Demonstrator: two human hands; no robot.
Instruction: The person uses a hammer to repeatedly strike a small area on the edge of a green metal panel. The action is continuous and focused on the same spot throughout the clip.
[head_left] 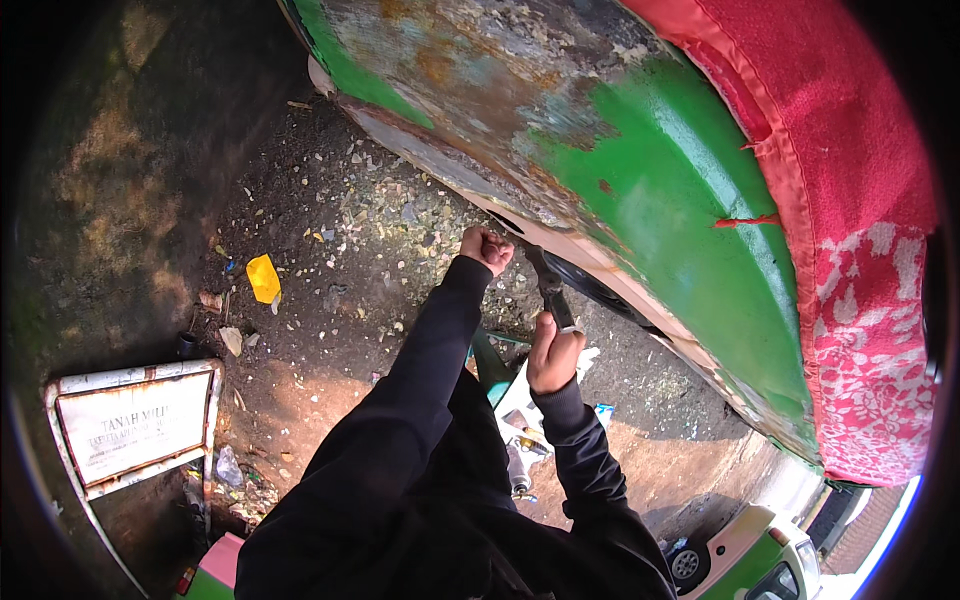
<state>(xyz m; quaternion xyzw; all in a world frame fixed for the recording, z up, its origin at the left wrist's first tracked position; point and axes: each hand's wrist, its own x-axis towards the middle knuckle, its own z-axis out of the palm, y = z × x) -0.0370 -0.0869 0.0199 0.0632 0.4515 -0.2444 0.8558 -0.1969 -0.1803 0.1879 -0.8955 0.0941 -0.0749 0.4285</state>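
Observation:
The green vehicle body beside me has a large stripped, rusty patch and a pale pink lower edge. My left hand is closed in a fist by this lower edge; anything inside it is hidden. My right hand grips a dark, long metal tool, thumb laid along its end. The tool's far end reaches up to the lower edge, near a dark tyre partly hidden under the body. I cannot make out the tool's exact kind.
Red patterned cloth drapes over the vehicle's right side. Paint flakes litter the ground, with a yellow plastic piece. A rusty framed sign stands left. Below my hands lies a white sheet. Another green-and-pink vehicle is lower right.

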